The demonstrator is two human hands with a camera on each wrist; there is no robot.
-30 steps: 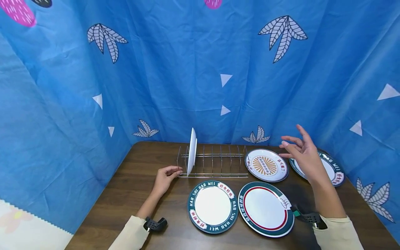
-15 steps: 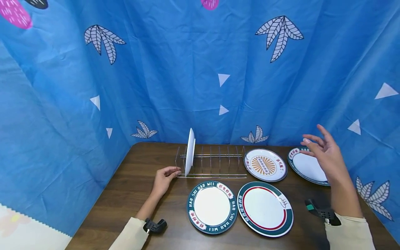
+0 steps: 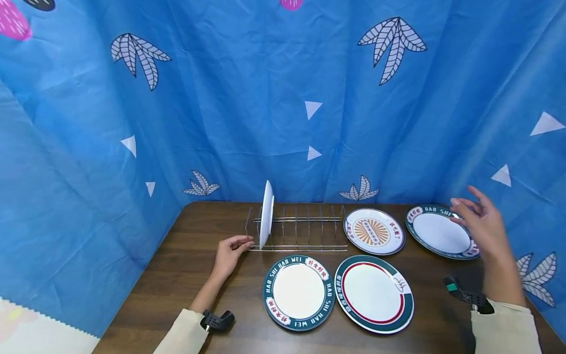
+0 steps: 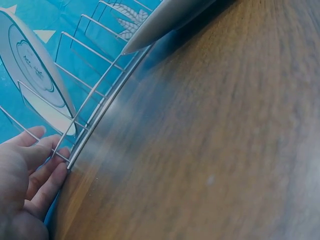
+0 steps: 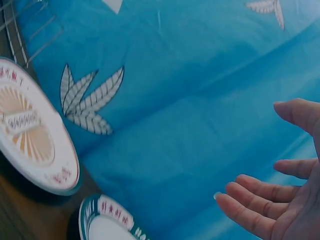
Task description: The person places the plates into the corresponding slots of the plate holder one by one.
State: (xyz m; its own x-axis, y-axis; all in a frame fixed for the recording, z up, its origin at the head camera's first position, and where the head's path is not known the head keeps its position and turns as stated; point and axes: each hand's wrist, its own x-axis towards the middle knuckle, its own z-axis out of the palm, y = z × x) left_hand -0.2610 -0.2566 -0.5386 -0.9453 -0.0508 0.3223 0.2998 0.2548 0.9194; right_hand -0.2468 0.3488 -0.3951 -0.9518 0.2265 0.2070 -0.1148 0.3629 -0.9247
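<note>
My left hand (image 3: 230,255) pinches the left end of a wire dish rack (image 3: 305,250), its thumb and fingers around the end wire (image 4: 61,156) in the left wrist view. One white plate (image 3: 267,216) stands upright in the rack near that end. My right hand (image 3: 484,226) is raised with nothing in it, fingers spread and loosely bent. It overlaps the right edge of a green-rimmed plate (image 3: 442,233) lying at the back right. In the right wrist view, that plate's rim (image 5: 114,212) shows apart from the fingers.
A plate with an orange sunburst (image 3: 372,232) lies right of the rack. In front lie a green-rimmed lettered plate (image 3: 298,291) and a green-rimmed plate with a red ring (image 3: 373,295). A blue curtain (image 3: 247,98) hangs behind the wooden table (image 3: 177,265).
My right hand has moved rightward, from left of the back-right plate to its right edge, uncovering most of it. The left hand keeps its grip on the rack. The view has shifted slightly.
</note>
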